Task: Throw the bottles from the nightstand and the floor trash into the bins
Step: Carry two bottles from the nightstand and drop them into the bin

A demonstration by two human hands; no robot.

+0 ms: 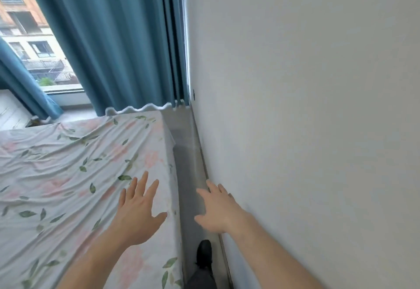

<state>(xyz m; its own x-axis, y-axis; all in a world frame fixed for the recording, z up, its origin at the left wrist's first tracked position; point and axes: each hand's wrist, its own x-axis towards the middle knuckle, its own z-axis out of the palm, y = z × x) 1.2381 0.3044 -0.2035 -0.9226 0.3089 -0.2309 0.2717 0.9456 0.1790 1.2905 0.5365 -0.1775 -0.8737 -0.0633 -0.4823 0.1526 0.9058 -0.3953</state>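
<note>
Narrow floor [186,175] between bed [79,175] and wall [306,107].
Left hand [138,213] and right hand [218,211] both spread wide, holding nothing.

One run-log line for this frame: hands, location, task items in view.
left hand: open, empty | right hand: open, empty | location: floor strip between bed and wall | bottles, trash, bins: none visible

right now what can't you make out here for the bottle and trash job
- Nightstand, bottles, bins: none shows in the head view.
- Floor between bed and wall: a narrow strip with no trash seen; the right hand and shoe cover part, and the bottom edge cuts off the rest.
- Floor left of the bed: hidden by the bed.
- Left hand: open, empty.
</note>
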